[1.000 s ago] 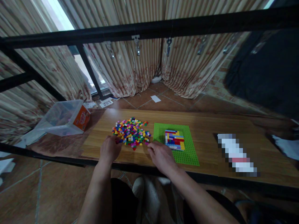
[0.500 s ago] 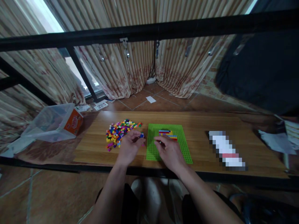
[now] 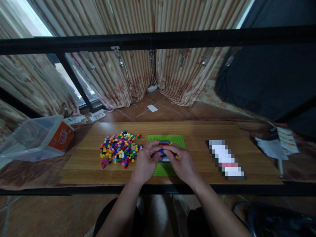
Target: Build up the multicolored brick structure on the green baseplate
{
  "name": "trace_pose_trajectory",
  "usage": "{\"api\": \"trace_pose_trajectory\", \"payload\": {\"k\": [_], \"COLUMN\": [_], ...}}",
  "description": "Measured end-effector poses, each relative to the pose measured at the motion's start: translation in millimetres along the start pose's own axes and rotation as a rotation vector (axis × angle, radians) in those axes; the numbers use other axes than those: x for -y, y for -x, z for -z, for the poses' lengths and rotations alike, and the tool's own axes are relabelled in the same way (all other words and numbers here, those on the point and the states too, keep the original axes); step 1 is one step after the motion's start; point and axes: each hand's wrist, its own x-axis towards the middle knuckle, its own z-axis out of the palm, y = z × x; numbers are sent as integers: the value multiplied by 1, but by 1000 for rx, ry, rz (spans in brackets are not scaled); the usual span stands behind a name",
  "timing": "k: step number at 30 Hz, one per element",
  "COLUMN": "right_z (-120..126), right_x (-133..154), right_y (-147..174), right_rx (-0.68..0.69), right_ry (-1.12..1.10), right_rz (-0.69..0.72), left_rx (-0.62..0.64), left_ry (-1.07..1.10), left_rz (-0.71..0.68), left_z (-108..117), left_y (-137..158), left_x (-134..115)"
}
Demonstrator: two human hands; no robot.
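Above the green baseplate [image 3: 166, 170] my two hands come together, fingertips nearly touching. My left hand [image 3: 148, 159] is closed, its thumb and fingers pinching a small blue brick [image 3: 161, 150]. From the other side my right hand [image 3: 181, 161] is closed too, its thumb and fingertips on that same blue brick. Rows of coloured bricks [image 3: 166, 143] are set on the baseplate; my fingers hide part of them. A loose pile of multicoloured bricks [image 3: 120, 148] lies on the wooden board to the left of my left hand.
A clear plastic box [image 3: 32, 138] with an orange label stands left of the wooden board [image 3: 197, 131]. At right on the board is a pixelated flat object [image 3: 227, 159]. Papers [image 3: 271, 148] lie further right. A black bar [image 3: 138, 41] crosses in front of the curtains.
My left hand has carried the blue brick right, from beside the pile to over the baseplate. My right hand now meets it there and grips the brick too. The view has shifted.
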Motion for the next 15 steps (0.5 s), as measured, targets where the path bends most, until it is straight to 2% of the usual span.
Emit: {"api": "trace_pose_trajectory", "payload": {"k": [8,15], "right_z": [5,7], "right_x": [-1,-3], "right_y": [0,1], "right_rx": [-30,4], "right_ry": [-30,20], "right_rz": [3,2], "left_rx": [-39,-77], "left_ry": [197,398], "left_rz": [80,158], "left_z": [-13,-16], "left_y": [-6,-3], "left_x": [6,2]}}
